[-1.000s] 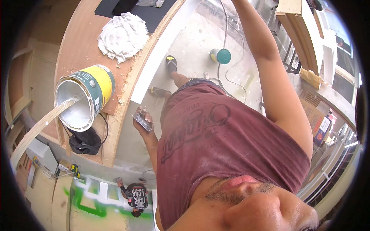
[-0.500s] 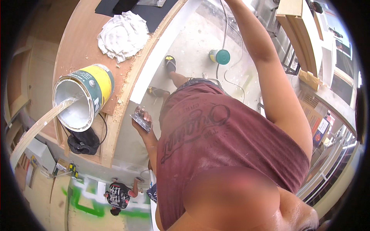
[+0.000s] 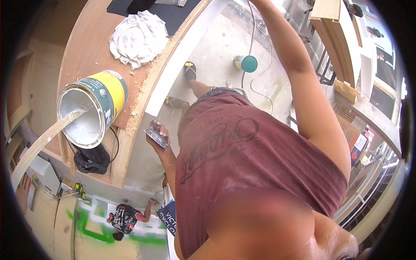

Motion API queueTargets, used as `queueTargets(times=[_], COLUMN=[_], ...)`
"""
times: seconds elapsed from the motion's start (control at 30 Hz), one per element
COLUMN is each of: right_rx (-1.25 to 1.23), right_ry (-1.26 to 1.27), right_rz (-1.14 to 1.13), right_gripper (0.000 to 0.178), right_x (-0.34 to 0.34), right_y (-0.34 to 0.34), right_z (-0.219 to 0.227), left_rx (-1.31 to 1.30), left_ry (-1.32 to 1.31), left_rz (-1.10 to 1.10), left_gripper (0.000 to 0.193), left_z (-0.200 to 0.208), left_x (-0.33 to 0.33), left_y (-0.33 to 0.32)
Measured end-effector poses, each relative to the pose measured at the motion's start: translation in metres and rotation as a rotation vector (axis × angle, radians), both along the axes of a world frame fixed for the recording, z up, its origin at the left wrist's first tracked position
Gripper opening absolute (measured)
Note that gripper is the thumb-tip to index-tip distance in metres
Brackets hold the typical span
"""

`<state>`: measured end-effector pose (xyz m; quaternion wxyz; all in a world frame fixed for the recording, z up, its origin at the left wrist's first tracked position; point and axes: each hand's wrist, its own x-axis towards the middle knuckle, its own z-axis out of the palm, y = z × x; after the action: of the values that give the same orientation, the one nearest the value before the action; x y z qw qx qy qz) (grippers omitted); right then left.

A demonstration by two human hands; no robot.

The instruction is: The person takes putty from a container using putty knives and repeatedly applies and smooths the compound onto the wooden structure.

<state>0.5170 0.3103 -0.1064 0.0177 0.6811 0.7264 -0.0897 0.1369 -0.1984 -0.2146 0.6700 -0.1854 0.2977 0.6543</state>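
My left hand (image 3: 161,128) is at the left of my body, below the table edge, with its fingers closed around a thin, flat grey scraper (image 3: 158,138) smeared with residue. Nearest to it is the white edge strip (image 3: 167,82) of the table. My right arm (image 3: 299,82) stretches up to the top edge of the picture, where the hand is cut off. On the table, an open paint can (image 3: 113,93) with a green and yellow label holds white paint. A wooden stir stick (image 3: 41,145) leans out of its mouth.
A crumpled white cloth (image 3: 138,39) lies on the wooden table (image 3: 93,52) among wood shavings. A closed green can (image 3: 248,63) stands on the floor by a pale hose (image 3: 255,86). A black bag (image 3: 92,160) sits under the table. Another person (image 3: 126,219) works lower left.
My left hand has moved slightly left with the scraper still in it. The other person at the lower left has shifted a little left. The cans and cloth stay in place.
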Motion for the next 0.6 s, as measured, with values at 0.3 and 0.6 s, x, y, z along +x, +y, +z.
queueTargets(times=[0.3, 0.6], right_rx=[-0.013, -0.069], right_ry=[-0.151, -0.104], right_rz=[0.106, 0.144], right_gripper=[0.025, 0.027], right_x=[-0.028, 0.025], right_y=[-0.018, 0.014], right_z=[-0.016, -0.036], left_rx=[0.006, 0.019], left_ry=[0.024, -0.007], left_rz=[0.004, -0.041], left_gripper=[0.036, 0.037], left_z=[0.003, 0.003], left_x=[-0.003, -0.008], left_y=[-0.005, 0.005])
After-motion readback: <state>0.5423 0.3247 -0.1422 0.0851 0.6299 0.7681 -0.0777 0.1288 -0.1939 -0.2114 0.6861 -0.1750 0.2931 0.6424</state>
